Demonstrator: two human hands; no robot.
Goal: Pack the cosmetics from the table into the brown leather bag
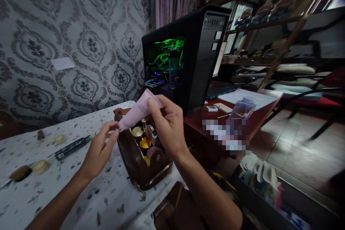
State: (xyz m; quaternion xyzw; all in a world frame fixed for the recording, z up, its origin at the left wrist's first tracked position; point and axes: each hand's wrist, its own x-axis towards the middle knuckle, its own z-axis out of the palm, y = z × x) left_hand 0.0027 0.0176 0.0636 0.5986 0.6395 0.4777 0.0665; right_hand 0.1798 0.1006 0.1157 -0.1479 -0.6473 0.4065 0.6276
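A pale pink squeeze tube [136, 111] is held at a slant above an open brown cosmetics bag [132, 158]. My right hand [169, 124] is closed on its upper, flat end, thumb against the front. At the lower end, the fingertips of my left hand [99, 149] are pinched on the tube's tip, which they partly cover. Inside the bag stand several items, among them a gold-capped jar [137, 132] and an amber-gold container [145, 143]. The printing on the tube is too blurred to read.
On the patterned tablecloth [107, 201] lie a dark green bottle [72, 147], a yellowish jar [41, 166] and a dark oval item [20, 173]. A black computer case [199, 75] stands behind the bag. A clear plastic bottle [244, 107] is on the red-brown desk [194, 120].
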